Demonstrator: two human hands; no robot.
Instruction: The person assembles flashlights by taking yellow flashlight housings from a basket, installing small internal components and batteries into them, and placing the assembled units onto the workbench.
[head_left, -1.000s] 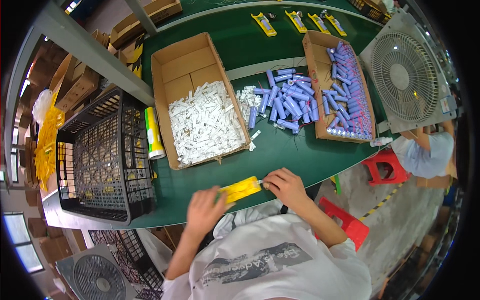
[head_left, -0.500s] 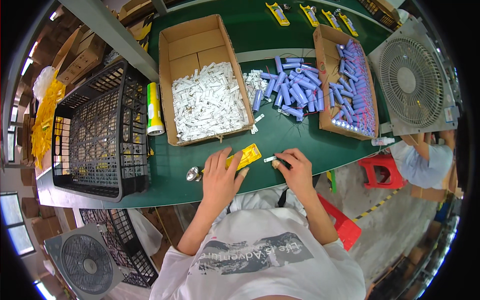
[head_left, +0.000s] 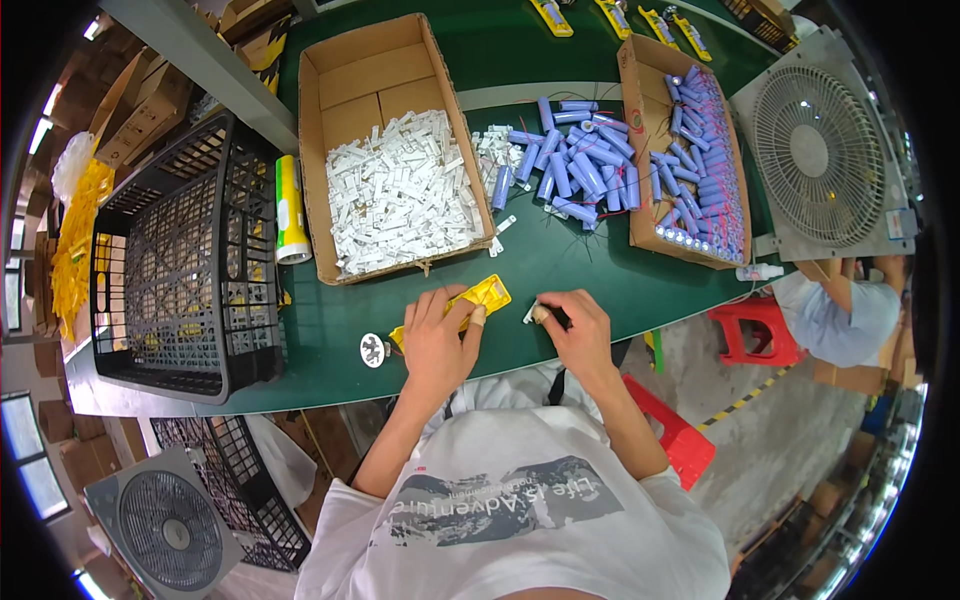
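My left hand (head_left: 438,338) is closed over a yellow flashlight casing half (head_left: 490,293), thumb on its near side. The casing's far end sticks out beyond my fingers. At its other end, left of my hand, a round lamp head (head_left: 374,350) shows its face upward. In my right hand (head_left: 581,328), a small white strip (head_left: 529,313) is pinched between thumb and fingers, tilted and apart from the casing. Part of the strip is hidden by the fingertips.
Beyond my hands stand a cardboard box (head_left: 318,170) of white strips and another box (head_left: 632,130) of purple battery cells (head_left: 690,180), with loose cells (head_left: 590,170) between. A finished-looking flashlight (head_left: 291,215), black crate (head_left: 225,300) and fan (head_left: 815,150) flank them. A person (head_left: 840,320) sits at right.
The lamp head has rolled so its face now points up. My left hand has closed more around the casing. The white strip has turned from nearly level to a steep tilt.
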